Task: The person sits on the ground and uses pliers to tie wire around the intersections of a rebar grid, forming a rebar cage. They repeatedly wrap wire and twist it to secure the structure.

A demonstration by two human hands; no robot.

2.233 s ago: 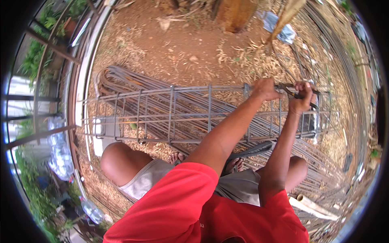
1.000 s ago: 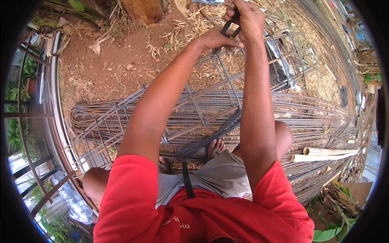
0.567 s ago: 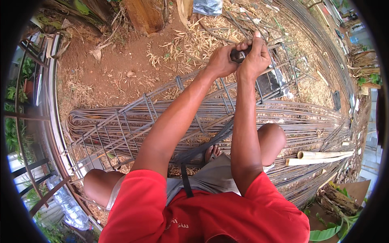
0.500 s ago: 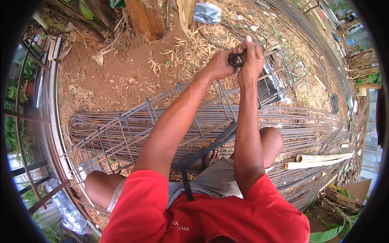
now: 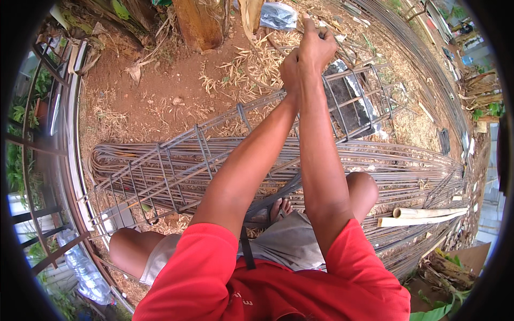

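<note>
My right hand (image 5: 317, 49) is closed, thumb pointing up and away from me. A small dark thing (image 5: 322, 35) peeks out at its fingers, too little of it showing to name. Tucked against the right wrist, my left hand (image 5: 289, 68) is curled closed. Whatever it may hold is hidden. Both arms reach out over a long cage of tied steel bars and square stirrups (image 5: 202, 143), which slants from lower left to upper right. The hands are above its far side.
Bundled long steel rods (image 5: 123, 160) lie beneath the cage. A black slab with whitish edges (image 5: 345, 99) sits under its right end. Tree trunks (image 5: 201, 24) and a plastic bag (image 5: 278, 16) are at the far side, cut bamboo (image 5: 423, 216) at the right, a metal frame (image 5: 75, 112) at the left.
Both hands have moved up and away from me, drawing closer until the right wrist overlaps the left hand. The black thing between them is now mostly hidden.
</note>
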